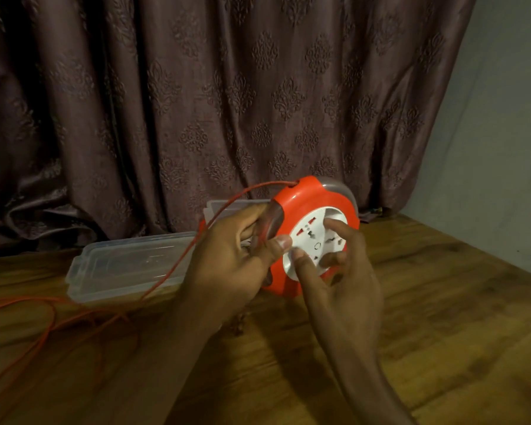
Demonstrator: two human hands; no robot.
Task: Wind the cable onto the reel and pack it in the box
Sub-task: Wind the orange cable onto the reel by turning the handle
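Reaching in from the lower edge, two bare forearms meet at one orange reel [311, 207] held upright on edge above the wooden table [442, 317]. The left hand [227, 259] grips the reel's left rim, thumb pressed onto the front. The right hand [341, 277] has its curled fingertips on the white socket face [314, 240]. One orange cable [178, 262] leaves a slot at the reel's top, slopes down past the left hand and lies in loose loops on the table at left. Behind the hands lies one clear plastic lid [126, 265], with one clear box [224, 208] beyond it. A patterned brown curtain [196, 102] and a pale wall [503, 133] close the view.
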